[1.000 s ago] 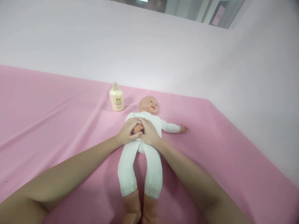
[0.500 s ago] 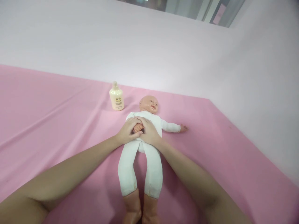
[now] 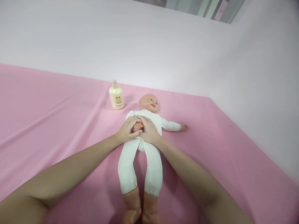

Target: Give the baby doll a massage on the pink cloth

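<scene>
Both hands cupped doll's (image 3: 142, 146) tiny hand on its chest: left hand (image 3: 127, 130), right hand (image 3: 149, 132) closed round it. Doll lay lengthwise, head toward the table's far edge, by lotion bottle (image 3: 116, 97).

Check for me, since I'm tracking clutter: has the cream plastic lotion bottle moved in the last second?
No. The cream plastic lotion bottle stands upright beside the baby doll's head, same gap; only the camera tilted slightly.

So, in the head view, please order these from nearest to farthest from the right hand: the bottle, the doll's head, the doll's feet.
From the right hand:
1. Doll's head, just beyond the hand.
2. Bottle, beyond, to the left.
3. Doll's feet, toward the camera.
</scene>
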Demonstrator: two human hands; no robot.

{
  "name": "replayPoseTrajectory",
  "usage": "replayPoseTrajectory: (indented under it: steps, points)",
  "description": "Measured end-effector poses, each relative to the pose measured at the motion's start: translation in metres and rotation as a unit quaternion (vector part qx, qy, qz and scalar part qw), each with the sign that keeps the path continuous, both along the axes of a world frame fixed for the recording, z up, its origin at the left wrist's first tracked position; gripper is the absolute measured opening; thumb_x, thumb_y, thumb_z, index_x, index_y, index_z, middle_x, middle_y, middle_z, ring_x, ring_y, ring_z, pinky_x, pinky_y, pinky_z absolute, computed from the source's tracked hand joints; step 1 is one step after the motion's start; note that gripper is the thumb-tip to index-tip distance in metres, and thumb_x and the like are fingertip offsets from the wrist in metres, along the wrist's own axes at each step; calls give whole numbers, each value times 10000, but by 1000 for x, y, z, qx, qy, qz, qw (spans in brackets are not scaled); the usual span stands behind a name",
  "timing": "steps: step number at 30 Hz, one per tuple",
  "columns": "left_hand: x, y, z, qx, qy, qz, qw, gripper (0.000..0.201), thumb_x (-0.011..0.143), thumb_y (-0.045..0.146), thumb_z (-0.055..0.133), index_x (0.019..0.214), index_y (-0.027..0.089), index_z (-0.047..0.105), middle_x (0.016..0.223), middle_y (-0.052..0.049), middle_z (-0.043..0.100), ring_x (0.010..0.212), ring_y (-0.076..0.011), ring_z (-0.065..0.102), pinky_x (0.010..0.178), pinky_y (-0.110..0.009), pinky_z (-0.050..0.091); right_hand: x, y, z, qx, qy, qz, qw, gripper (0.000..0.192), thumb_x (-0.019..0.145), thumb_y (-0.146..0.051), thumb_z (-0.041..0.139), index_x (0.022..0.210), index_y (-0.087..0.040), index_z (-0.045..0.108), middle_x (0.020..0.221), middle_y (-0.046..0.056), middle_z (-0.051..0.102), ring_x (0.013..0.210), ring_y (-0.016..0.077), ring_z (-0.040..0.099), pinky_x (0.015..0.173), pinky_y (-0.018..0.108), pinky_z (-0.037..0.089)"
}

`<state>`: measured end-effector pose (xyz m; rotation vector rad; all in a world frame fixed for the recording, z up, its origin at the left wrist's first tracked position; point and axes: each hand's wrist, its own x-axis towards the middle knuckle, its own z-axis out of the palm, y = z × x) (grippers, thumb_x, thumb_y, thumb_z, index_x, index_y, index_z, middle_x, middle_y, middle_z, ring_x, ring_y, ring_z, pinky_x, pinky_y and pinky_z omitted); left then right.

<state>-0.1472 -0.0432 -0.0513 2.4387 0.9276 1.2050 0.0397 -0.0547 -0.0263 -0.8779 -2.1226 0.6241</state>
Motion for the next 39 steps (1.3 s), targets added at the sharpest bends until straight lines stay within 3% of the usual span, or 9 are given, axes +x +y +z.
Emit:
replayPoseTrajectory:
  steps: [39]
  points:
    - [0, 0, 0, 6, -9, -4, 1000, 345, 947, 513, 586, 1129, 221, 608, 1064, -95, 714, 995, -289, 657, 952, -472, 505, 0, 1, 0, 1, -1, 2, 1000, 671, 806, -281, 691, 1455, -178, 555, 1423, 144, 684, 1293, 334, 640, 1155, 536, 442]
